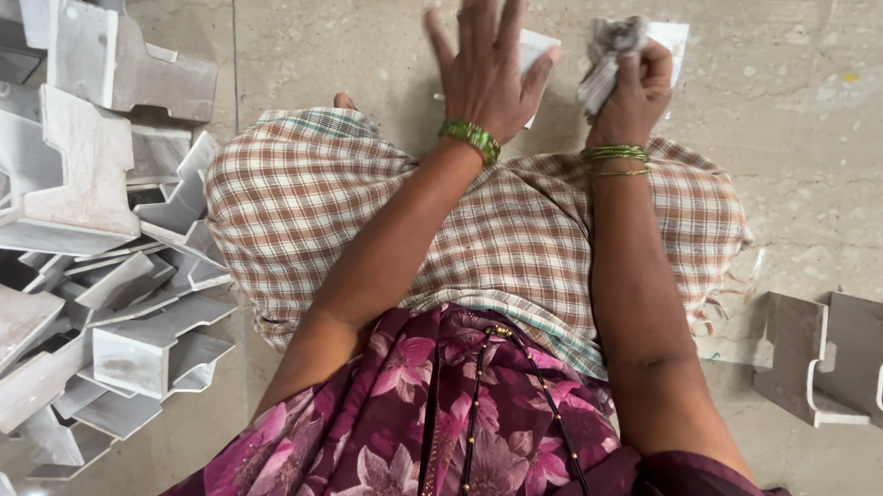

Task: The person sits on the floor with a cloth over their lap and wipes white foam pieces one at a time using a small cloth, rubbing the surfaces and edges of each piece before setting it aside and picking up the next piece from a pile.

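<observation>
The left hand [487,69] lies open, fingers spread, pressing flat on a white notched piece [538,48] that rests on the checked cloth [297,189] over the lap, mostly hidden under the palm. The right hand [635,87] is closed around a crumpled grey rag [605,53]. A large heap of similar white pieces [80,235] lies at the left, and only 2 or 3 stand in a neat row [829,359] at the right, so I judge most are still unwiped.
</observation>
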A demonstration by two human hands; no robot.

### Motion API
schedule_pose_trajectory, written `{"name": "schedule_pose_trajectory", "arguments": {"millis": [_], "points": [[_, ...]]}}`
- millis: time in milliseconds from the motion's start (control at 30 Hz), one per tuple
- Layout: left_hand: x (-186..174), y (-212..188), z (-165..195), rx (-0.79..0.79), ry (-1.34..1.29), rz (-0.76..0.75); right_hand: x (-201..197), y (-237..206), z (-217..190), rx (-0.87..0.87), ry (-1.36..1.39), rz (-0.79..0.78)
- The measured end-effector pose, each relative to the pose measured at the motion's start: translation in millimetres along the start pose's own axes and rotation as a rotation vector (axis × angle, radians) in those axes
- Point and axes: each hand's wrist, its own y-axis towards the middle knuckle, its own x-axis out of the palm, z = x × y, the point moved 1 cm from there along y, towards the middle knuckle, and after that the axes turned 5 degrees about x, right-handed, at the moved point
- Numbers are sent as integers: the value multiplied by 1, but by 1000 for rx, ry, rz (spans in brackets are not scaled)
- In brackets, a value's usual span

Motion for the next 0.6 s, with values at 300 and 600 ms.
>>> {"name": "schedule_pose_trajectory", "arguments": {"millis": [300, 600], "points": [[-36, -5, -6, -112, -46, -646, 10, -13, 2, 88, -197, -127], [-21, -7, -11, -1, -14, -329, 36, -50, -21, 293, -206, -312]]}}
